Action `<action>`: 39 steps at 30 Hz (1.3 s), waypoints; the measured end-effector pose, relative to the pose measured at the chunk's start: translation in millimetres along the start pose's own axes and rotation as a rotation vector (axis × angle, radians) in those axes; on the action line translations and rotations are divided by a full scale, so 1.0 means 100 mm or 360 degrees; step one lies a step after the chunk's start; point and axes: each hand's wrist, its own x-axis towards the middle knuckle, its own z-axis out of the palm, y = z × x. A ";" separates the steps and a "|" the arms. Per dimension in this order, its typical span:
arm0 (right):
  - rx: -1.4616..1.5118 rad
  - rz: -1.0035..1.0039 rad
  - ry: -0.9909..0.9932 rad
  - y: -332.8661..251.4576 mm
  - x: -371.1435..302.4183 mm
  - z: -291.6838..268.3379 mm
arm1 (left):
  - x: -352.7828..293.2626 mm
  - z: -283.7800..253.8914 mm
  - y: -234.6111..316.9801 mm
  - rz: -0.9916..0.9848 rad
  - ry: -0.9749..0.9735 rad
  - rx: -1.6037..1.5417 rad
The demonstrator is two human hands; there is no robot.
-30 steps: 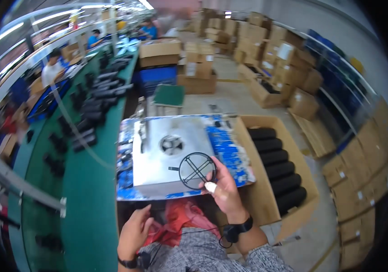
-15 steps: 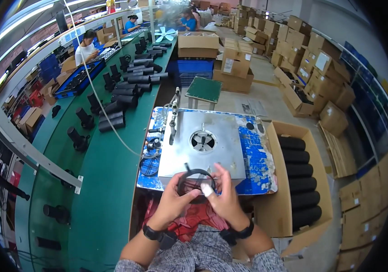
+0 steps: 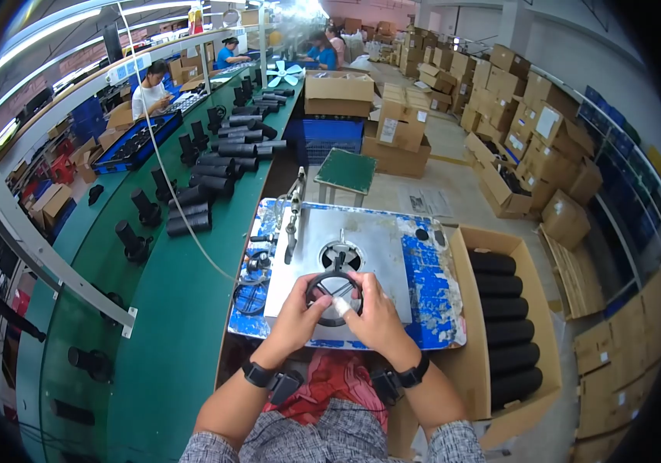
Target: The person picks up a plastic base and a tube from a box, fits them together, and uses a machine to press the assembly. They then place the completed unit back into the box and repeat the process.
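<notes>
In the head view, gripping a black ring (image 3: 336, 275) with left hand (image 3: 293, 316) and right hand (image 3: 381, 318), one at each side of its rim. Clamping the fingers of both hands on the ring, with the thumbs at its near side; being unable to tell the exact placing of the hidden fingertips. Wearing a white wrap (image 3: 341, 306) on the right thumb. Holding the ring over the near part of a steel box (image 3: 384, 255), just in front of its round opening (image 3: 341, 255); being unable to tell any contact with the box. Seeing the box on a blue bench (image 3: 435, 282), closer to its left edge than to its right.

Just beyond the blue bench's right edge, seeing a long carton (image 3: 466, 370), open at the top, with six black rolls (image 3: 506, 310) lying in a row inside. At the left edge of the green bench (image 3: 168, 339), seeing a blue tray (image 3: 120, 166) with black parts (image 3: 136, 143) inside, too small to tell apart; nearer the right edge, seeing black tubes (image 3: 234, 149). Past the blue bench's far edge, seeing a stool (image 3: 346, 170), then a blue crate (image 3: 330, 140) below an open box (image 3: 338, 100); being unable to tell their contents. Farther right, seeing a low carton (image 3: 489, 181) with dark items (image 3: 512, 179) inside.
</notes>
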 end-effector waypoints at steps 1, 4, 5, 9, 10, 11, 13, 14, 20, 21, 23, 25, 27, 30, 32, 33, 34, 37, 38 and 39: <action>-0.0001 -0.0015 0.0002 0.01 0.04 0.02 | 0.05 0.03 -0.04 0.0094 0.0034 0.0054; -0.0084 -0.0014 0.0187 0.15 0.23 0.09 | 0.26 0.13 -0.16 0.0156 0.0139 0.0107; -0.0096 -0.0020 0.0193 0.20 0.30 0.10 | 0.34 0.17 -0.21 0.0172 0.0186 0.0127; -0.0273 0.0135 0.0211 0.43 0.57 0.22 | 0.64 0.27 -0.32 0.0083 0.0453 0.0649; -0.0320 0.0182 0.0197 0.51 0.63 0.24 | 0.72 0.28 -0.31 0.0100 0.0453 0.0645; -0.0366 0.0230 0.0183 0.60 0.69 0.26 | 0.81 0.28 -0.31 0.0035 0.0435 0.0723; -0.0403 0.0279 0.0153 0.69 0.80 0.31 | 0.97 0.25 -0.29 -0.0127 0.0408 0.0887; -0.0453 0.0294 0.0155 0.73 0.86 0.33 | 1.02 0.26 -0.29 -0.0125 0.0412 0.0887; -0.0563 0.0351 0.0048 0.83 1.02 0.35 | 1.02 0.35 -0.39 -0.0002 0.0726 0.1309; -0.0561 0.0350 0.0051 0.84 1.02 0.33 | 1.00 0.35 -0.41 0.0134 0.0831 0.1432; -0.0578 0.0343 -0.0064 0.87 1.02 0.26 | 0.97 0.32 -0.46 0.0177 0.0765 0.1437; -0.0586 0.0339 -0.0125 0.89 1.01 0.22 | 0.94 0.24 -0.51 0.0252 0.0636 0.1441; -0.0550 0.0322 -0.0222 0.91 0.99 0.18 | 0.89 0.02 -0.54 0.0356 0.0510 0.1325; -0.0547 0.0298 -0.0308 0.77 0.99 0.12 | 0.81 -0.40 -0.46 0.0558 0.0261 0.1102; -0.0586 0.0278 -0.0377 0.63 0.99 0.09 | 0.68 -0.62 -0.20 0.0374 0.0319 0.0955; -0.0588 0.0283 -0.0373 0.65 1.01 0.07 | 0.67 -0.67 -0.15 0.0376 0.0313 0.0952; -0.0604 0.0255 -0.0382 0.71 1.03 0.04 | 0.66 -0.71 -0.12 0.0351 0.0306 0.0985; -0.0630 0.0190 -0.0416 0.67 1.08 0.01 | 0.65 -0.78 -0.13 0.0289 0.0306 0.1054; -0.0623 0.0234 -0.0412 0.65 1.05 0.01 | 0.65 -0.76 -0.16 0.0405 0.0348 0.1201; -0.0616 0.0278 -0.0408 0.63 1.01 0.01 | 0.66 -0.74 -0.20 0.0521 0.0390 0.1348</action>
